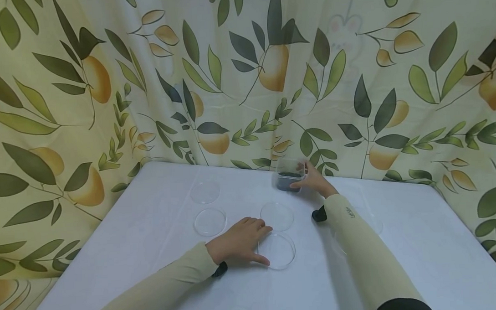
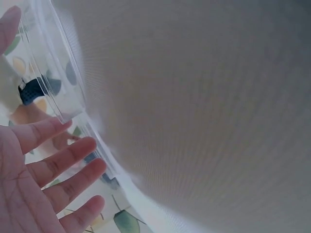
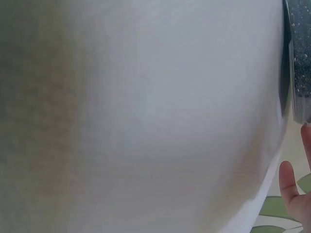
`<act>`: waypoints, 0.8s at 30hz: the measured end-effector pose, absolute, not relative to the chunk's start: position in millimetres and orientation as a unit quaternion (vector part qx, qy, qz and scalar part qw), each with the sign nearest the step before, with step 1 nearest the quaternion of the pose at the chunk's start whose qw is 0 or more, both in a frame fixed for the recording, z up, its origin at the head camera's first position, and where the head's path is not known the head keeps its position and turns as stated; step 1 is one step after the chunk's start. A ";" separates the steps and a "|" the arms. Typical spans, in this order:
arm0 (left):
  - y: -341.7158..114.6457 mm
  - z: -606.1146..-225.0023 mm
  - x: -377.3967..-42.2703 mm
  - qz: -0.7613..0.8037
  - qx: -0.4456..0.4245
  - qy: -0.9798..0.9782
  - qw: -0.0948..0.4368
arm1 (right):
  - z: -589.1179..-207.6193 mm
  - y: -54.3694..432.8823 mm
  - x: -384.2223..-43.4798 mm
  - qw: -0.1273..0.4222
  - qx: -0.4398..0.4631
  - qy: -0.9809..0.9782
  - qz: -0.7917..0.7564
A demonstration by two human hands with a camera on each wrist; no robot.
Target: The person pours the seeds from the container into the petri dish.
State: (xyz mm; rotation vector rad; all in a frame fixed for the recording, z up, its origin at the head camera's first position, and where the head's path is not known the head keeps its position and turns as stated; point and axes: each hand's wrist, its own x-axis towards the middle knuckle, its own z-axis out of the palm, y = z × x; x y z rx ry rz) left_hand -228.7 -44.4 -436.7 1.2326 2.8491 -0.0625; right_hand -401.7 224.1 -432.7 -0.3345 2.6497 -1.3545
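My left hand [image 1: 243,241] rests beside a clear round shallow dish [image 1: 285,258], thumb and index finger spread at its rim. In the left wrist view the other fingers [image 2: 73,187] are extended and apart. Near the table's back edge my right hand [image 1: 312,178] grips the side of a clear plastic box [image 1: 285,182]. Dark granular material [image 3: 302,58] fills its lower part. Another clear dish [image 1: 276,216] lies just behind the one at my left hand. Whether the box is lifted I cannot tell.
Two more clear dishes, one nearer [image 1: 209,221] and one farther [image 1: 205,192], lie on the left. At the right, faint clear round shapes [image 1: 375,222] are partly hidden by my right sleeve. A leaf-patterned curtain [image 1: 245,82] hangs behind the white table [image 1: 151,213].
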 end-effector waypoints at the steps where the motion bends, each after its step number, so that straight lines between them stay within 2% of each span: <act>1: -44.2 -436.6 -228.7 -0.019 0.397 0.917 0.019 | -430.7 223.7 -400.6 0.071 -0.112 0.884 -0.448; 14: -44.1 -433.2 -227.2 -0.013 0.399 0.917 0.014 | -392.9 225.8 -378.5 0.037 -0.114 0.906 -0.407; 24: -43.0 -427.9 -224.7 -0.035 0.398 0.917 0.006 | -369.3 230.5 -334.8 0.014 -0.112 0.915 -0.387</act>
